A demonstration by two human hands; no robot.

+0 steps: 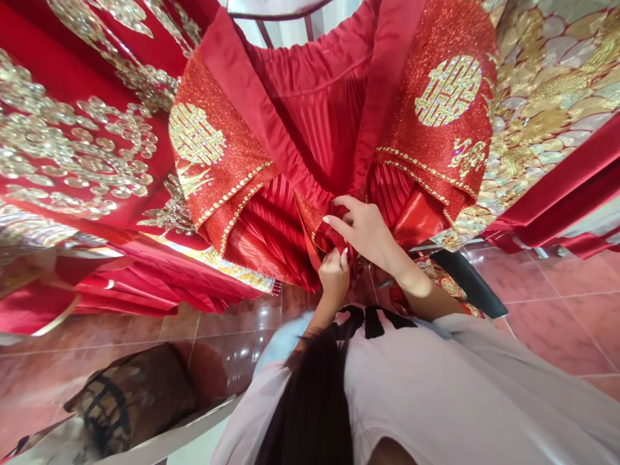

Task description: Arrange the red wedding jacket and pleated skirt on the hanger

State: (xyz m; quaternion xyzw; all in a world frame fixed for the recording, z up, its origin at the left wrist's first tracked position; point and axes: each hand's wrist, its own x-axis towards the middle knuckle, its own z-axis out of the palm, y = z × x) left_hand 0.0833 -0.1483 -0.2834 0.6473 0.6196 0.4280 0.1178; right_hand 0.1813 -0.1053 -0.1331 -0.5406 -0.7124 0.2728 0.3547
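Note:
A red pleated skirt (310,110) with a gathered waistband lies spread before me, its waist facing away at the top. Glittery orange-red panels with gold emblems (448,90) and beaded edging flank it. The two sides of the band meet in a V near my hands. My right hand (365,232) has its fingers bent over the fabric at this meeting point, thumb and forefinger on the band. Just below and to the left, my left hand (334,274) is closed in a pinch on the skirt's red cloth. What lies under the fingers is partly hidden.
Red fabric with silvery beadwork (77,155) spreads at the left. Gold and silver sequined cloth (547,103) lies at the right. A brown bag (140,394) is at lower left, above a tiled floor (557,323). A black flat object (469,284) sits right of my arm.

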